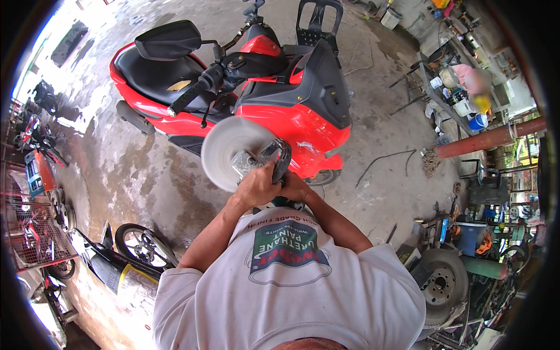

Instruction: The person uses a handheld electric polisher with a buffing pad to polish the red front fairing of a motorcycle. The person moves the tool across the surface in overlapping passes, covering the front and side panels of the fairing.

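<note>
A power polisher (246, 162) is held in front of my chest, its large whitish round pad (223, 146) blurred as if spinning. My left hand (261, 184) is closed on the tool near its black loop handle (284, 156). Lower on the tool, close against the shirt, my right hand (295, 188) grips the body, which is mostly hidden. Just beyond stands a red and black motor scooter (280, 113). In this view the pad overlaps its side; whether they touch I cannot tell. White glare or marks show on the red front panel (304, 146).
A black plastic chair (318, 24) stands behind the scooter. Cable (385, 157) lies on the concrete floor. Another motorcycle (131, 258) is at lower left. A wheel with a tyre (442, 282) sits among clutter at lower right. A person (474, 81) is by the workbench (442, 98).
</note>
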### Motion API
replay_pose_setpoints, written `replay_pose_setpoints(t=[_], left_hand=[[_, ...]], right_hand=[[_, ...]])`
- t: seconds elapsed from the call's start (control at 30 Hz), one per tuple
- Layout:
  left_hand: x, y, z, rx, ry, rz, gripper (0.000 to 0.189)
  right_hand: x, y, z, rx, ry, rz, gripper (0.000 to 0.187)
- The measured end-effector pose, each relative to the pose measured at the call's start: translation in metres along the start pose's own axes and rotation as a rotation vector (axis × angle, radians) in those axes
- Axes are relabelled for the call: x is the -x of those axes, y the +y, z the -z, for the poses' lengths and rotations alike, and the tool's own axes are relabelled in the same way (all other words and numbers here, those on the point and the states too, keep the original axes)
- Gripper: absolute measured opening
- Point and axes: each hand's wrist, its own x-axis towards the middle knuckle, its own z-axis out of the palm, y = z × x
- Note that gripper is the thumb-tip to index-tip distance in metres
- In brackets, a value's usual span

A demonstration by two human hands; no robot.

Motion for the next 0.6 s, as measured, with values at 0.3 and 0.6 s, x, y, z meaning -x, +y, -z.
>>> replay_pose_setpoints(t=[0.3, 0.6], left_hand=[[-0.018, 0.046, -0.042, -0.023, -0.104, -0.103, 0.044], [-0.038, 0.076, -0.07, -0.004, -0.267, -0.208, 0.046]], right_hand=[[0.05, 0.038, 0.031, 0.048, 0.128, 0.128, 0.067], [0.099, 0.065, 0.057, -0.202, 0.178, 0.006, 0.077]])
